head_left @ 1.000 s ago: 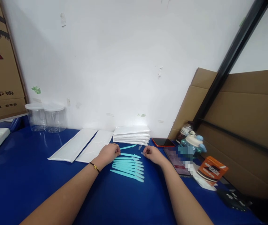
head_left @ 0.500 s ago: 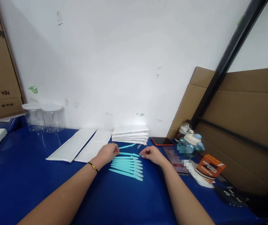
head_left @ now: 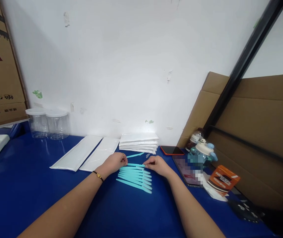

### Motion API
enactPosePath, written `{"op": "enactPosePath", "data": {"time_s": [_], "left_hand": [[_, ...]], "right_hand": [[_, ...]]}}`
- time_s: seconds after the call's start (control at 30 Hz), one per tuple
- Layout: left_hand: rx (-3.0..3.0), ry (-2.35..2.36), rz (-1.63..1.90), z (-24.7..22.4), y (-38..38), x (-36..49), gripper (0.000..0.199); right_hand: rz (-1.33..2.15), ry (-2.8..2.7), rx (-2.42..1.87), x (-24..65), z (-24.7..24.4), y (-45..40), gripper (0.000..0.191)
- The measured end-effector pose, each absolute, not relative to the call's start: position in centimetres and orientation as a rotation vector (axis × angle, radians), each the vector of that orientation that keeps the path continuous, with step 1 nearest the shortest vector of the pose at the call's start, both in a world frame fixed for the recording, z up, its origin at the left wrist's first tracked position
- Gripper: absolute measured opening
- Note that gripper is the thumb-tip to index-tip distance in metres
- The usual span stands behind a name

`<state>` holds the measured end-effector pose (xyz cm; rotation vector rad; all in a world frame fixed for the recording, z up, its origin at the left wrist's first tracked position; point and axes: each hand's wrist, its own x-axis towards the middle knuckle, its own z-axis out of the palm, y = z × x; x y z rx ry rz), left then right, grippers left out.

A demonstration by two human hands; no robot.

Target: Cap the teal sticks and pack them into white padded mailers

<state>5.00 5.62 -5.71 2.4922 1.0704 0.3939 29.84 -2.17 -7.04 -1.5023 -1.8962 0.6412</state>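
Between my hands lies a turquoise eyebrow razor (head_left: 135, 164), level and just beyond a row of similar razors (head_left: 134, 178) fanned on the blue table. My left hand (head_left: 117, 162) is closed in a pinch on its handle end. At the blade end, my right hand (head_left: 155, 164) pinches the tip with thumb and forefinger, hiding it. One more razor (head_left: 135, 155) lies apart behind my hands, with a small clear cap (head_left: 147, 155) beside its tip.
White padded mailers (head_left: 138, 142) are stacked by the wall, and two more (head_left: 75, 153) lie to the left. Clear jars (head_left: 58, 125) stand at the back left. Phones (head_left: 172, 150), a teal bottle (head_left: 201, 154) and an orange packet (head_left: 223, 180) sit at the right.
My right hand has moved slightly left onto the razor's blade end; before, its fingertips were at the very tip. My left hand stays on the handle. The view has shifted slightly.
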Motion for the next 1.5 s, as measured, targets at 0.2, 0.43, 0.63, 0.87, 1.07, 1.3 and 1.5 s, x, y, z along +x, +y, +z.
{"op": "enactPosePath", "data": {"time_s": [0.2,0.43,0.63,0.87,1.07,1.3,1.5], "left_hand": [[2.614,1.04,0.621,-6.1,5.9,4.9,0.023],[2.772,1.112,0.518,-5.8,5.9,5.3,0.02],[2.941,1.109,0.426,-4.8,5.5,5.2,0.022],[2.88,1.04,0.435,-4.6,5.6,4.9,0.021],[2.847,1.037,0.443,-4.8,5.8,5.0,0.02],[2.85,1.019,0.484,-4.8,5.6,4.8,0.022],[2.841,0.935,0.478,-5.1,5.8,5.2,0.021]], "right_hand": [[0.08,-1.952,-1.643,31.0,-6.9,-1.3,0.035],[-0.014,-2.057,-1.729,30.8,-6.8,-1.5,0.019],[-0.017,-2.045,-1.656,30.5,-6.6,-2.2,0.016],[0.225,-1.969,-1.537,30.8,-6.7,-2.5,0.016],[0.295,-1.944,-1.545,30.9,-6.8,-2.5,0.017],[0.359,-1.91,-1.554,31.2,-7.1,-2.6,0.017],[0.355,-1.949,-1.531,29.7,-7.0,-2.5,0.019]]}}
